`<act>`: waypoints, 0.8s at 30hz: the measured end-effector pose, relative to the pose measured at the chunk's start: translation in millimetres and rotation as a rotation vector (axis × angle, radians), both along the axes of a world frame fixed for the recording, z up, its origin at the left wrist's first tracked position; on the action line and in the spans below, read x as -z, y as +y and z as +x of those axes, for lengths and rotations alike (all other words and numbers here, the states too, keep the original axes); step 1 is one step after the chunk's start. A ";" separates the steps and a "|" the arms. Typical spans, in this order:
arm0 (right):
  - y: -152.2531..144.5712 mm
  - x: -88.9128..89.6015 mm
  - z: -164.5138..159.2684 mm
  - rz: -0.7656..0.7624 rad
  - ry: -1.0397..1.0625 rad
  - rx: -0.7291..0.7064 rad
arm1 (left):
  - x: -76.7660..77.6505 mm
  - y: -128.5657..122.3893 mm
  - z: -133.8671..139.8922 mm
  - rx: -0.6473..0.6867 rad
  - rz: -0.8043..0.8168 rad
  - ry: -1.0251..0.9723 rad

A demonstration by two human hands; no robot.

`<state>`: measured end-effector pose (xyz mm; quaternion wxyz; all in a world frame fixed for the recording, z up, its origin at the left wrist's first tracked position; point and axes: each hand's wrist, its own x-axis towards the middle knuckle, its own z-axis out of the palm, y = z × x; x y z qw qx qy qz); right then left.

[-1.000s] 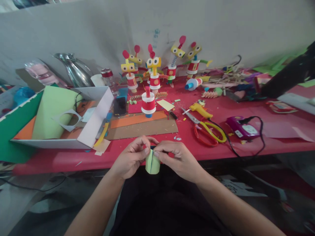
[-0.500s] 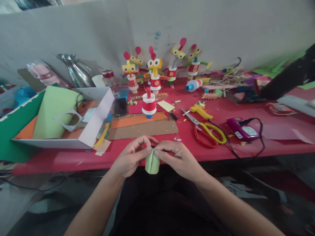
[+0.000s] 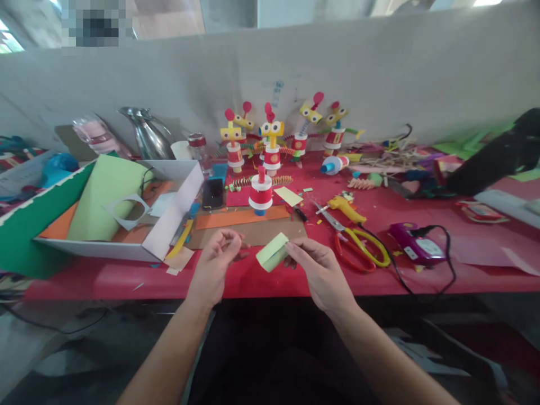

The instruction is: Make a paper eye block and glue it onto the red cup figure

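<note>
A small light-green paper tube (image 3: 272,253) is pinched at its right end by my right hand (image 3: 318,267), between thumb and fingers. It lies tilted above the front of the table, with a lengthwise seam showing. To its left, apart from it, my left hand (image 3: 217,261) has curled fingers with the thumb against them; nothing shows in it. Just beyond the tube stands a red-and-white paper-cup body (image 3: 260,197) on a blue foot, with a red folded piece on top and springy folded-paper arms. Beneath that body lie an orange paper strip (image 3: 228,218) and brown cardboard (image 3: 248,229).
Several finished paper-cup figures (image 3: 272,154) stand against the wall. A white box (image 3: 169,228) of coloured paper is at left, near a phone (image 3: 212,194) and metal jug (image 3: 147,135). Right are scissors (image 3: 358,242), a yellow glue gun (image 3: 348,209), a purple device (image 3: 415,244) and its cable.
My left hand has let go of the green paper tube and moved apart to the left. My right hand has lifted the tube forward and turned it from upright to tilted. The view has tipped up.
</note>
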<state>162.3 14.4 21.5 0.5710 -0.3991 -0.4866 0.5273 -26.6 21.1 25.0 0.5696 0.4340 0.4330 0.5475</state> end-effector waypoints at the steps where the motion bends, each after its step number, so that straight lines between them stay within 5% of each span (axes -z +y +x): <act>1: 0.9 3.4 -1.3 0.002 0.040 0.038 | 3.5 -2.2 2.5 -0.034 -0.025 0.027; 5: 1.0 16.8 -11.0 0.024 0.123 0.084 | 15.4 -11.1 23.7 -0.010 -0.071 -0.019; 11: -3.1 28.2 -19.1 0.048 0.095 0.067 | 21.5 -8.3 44.6 -0.232 -0.059 -0.171; 17: -2.1 23.5 -15.1 -0.031 0.145 -0.053 | 26.8 -7.4 36.4 -0.167 0.053 0.013; 24: 0.5 19.4 -24.7 -0.129 0.246 0.041 | 25.9 -5.1 42.6 -0.233 0.005 0.065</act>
